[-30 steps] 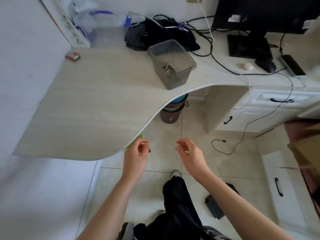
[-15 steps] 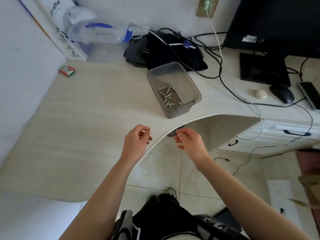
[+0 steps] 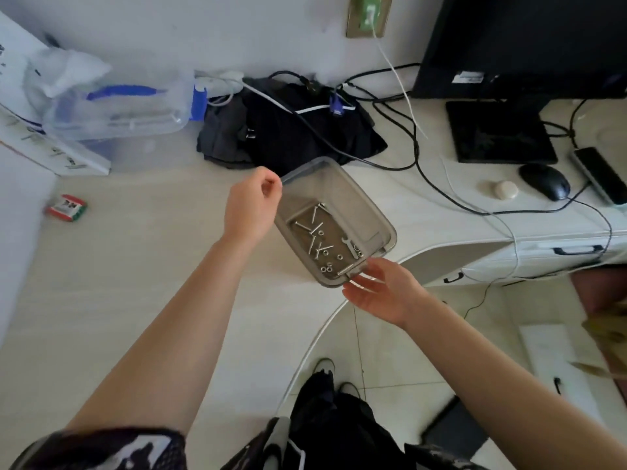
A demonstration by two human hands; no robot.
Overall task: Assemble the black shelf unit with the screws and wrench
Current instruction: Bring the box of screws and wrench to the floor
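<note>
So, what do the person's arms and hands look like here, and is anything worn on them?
Both forearms are bare from elbow to wrist. The left hand and the right hand wear no gloves, and no rings, watch or bracelet are visible. Only at the lower left edge of the view a short dark sleeve with pale patches shows on the left upper arm. No sleeve shows on the right arm.

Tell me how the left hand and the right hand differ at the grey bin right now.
The left hand is curled with fingertips pinched at the far corner of the grey bin's rim; the right hand lies open, palm up, fingers at the near end. The left shows its back, the right its palm. Both are bare and meet the same bin.
</note>
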